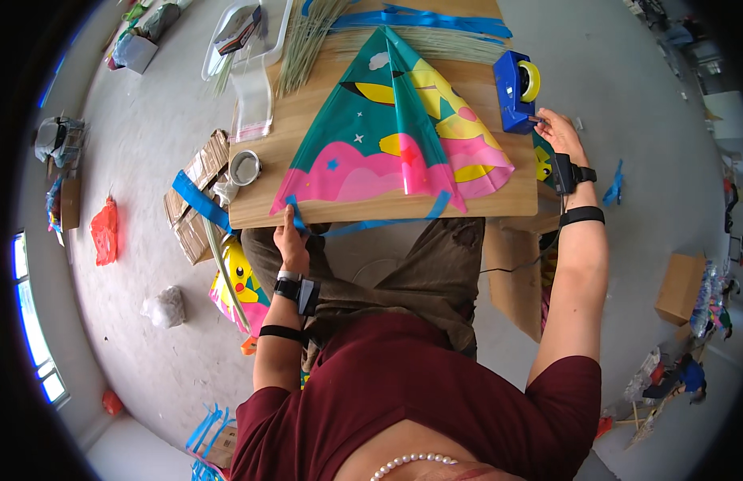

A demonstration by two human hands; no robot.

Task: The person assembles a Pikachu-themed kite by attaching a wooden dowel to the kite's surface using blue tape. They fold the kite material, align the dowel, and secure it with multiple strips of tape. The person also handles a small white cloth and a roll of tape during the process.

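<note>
A kite (343, 152) of green, pink and yellow printed plastic sheet lies on the wooden table, its point away from me and its right side loosely folded. My left hand (291, 244) pinches its near left corner at the table's front edge, thumb on top. Blue ribbon (371, 228) runs from this corner along the kite's lower edge. At the table's right edge stands a blue tape dispenser (512, 92) with a yellow-cored roll. My right hand (562, 135) is closed at its cutting end, fingertips on the tape's end; the clear tape itself barely shows.
Thin pale sticks (311, 44) and blue strips (435, 19) cover the table's far side. A metal cup (244, 167) and clear plastic sleeves (252, 104) sit at the left, near a plastic bin (277, 48). Cardboard boxes (512, 276) flank my legs.
</note>
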